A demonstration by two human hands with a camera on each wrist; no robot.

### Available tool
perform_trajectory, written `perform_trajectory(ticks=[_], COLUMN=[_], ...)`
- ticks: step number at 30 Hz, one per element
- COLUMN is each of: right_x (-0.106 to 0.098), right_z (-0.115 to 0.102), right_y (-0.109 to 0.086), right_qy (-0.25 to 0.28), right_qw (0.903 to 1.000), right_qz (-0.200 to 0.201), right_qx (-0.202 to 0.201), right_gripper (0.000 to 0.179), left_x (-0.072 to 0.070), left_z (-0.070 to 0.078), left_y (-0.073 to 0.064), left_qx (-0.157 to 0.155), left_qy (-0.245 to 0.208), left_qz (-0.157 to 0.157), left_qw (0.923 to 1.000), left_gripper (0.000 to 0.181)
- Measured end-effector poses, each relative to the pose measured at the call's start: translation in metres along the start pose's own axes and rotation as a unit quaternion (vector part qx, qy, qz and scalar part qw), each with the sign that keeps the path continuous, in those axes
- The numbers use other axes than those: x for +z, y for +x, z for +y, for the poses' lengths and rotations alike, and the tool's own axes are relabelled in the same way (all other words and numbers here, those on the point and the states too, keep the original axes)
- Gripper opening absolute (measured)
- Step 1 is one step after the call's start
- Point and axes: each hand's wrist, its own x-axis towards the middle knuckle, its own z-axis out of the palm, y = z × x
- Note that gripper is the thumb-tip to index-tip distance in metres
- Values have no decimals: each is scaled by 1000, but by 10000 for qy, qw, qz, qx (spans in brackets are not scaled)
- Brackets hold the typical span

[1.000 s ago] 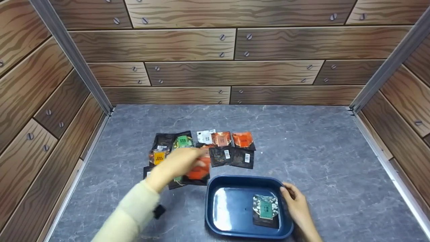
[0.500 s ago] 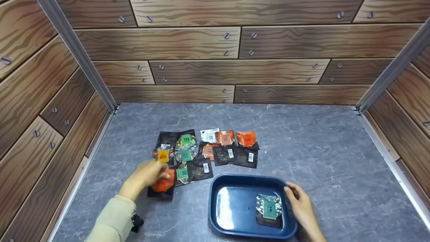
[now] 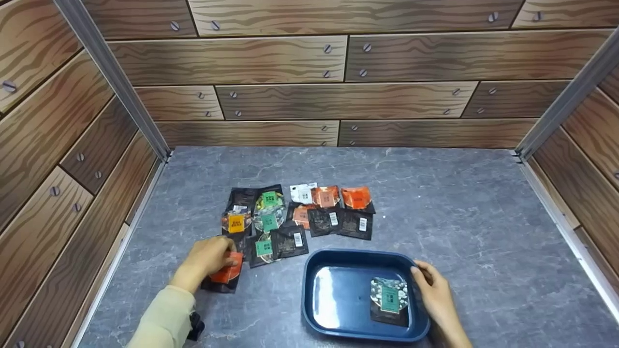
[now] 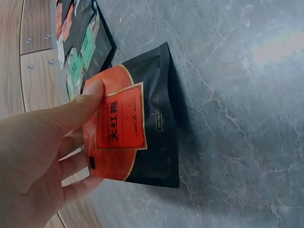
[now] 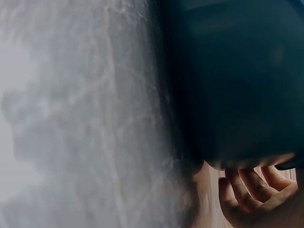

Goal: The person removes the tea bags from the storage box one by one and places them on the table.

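My left hand (image 3: 208, 258) pinches an orange-and-black tea packet (image 4: 118, 118), thumb on its printed front and fingers behind. In the head view this packet sits low over the table, at the near left of the other packets. The packet's lower black edge stands close to the tabletop, with a shadow beside it. My right hand (image 3: 437, 295) grips the right rim of a dark blue plastic basin (image 3: 358, 334), thumb at the rim and fingers outside. One green-labelled tea packet (image 3: 390, 300) lies inside the basin at the right. In the right wrist view, curled fingers meet the basin's outer wall (image 5: 237, 85).
Several tea packets lie grouped behind and left of the basin, including a green-labelled one (image 3: 264, 248), a yellow-labelled one (image 3: 236, 223), an orange one (image 3: 357, 198) and black ones showing barcodes (image 3: 290, 241). Wood-patterned walls (image 3: 271, 101) enclose the grey marbled tabletop (image 3: 449, 208).
My left hand has moved left and nearer from the middle of the packets, carrying the orange packet and uncovering those beneath. My right hand stays at the basin's rim.
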Motion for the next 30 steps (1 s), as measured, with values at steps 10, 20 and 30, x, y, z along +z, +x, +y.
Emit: perform_trajectory(ticks=[10,20,30], right_x=[-1,1,0], right_z=[0,0,0], right_y=[0,1,1], right_qy=[-2,88,-43], right_qw=[10000,9998,10000], right_qz=[28,64,15], right_qx=[-26,-172,6], right_gripper=[36,32,37], left_x=[2,-4,-22], left_z=[15,62,151], left_y=[4,15,34], left_qx=[58,1000,2685], left_qy=[247,-125,403], left_qz=[569,549,374], left_qw=[9981,9934,9617], left_gripper=[30,21,20])
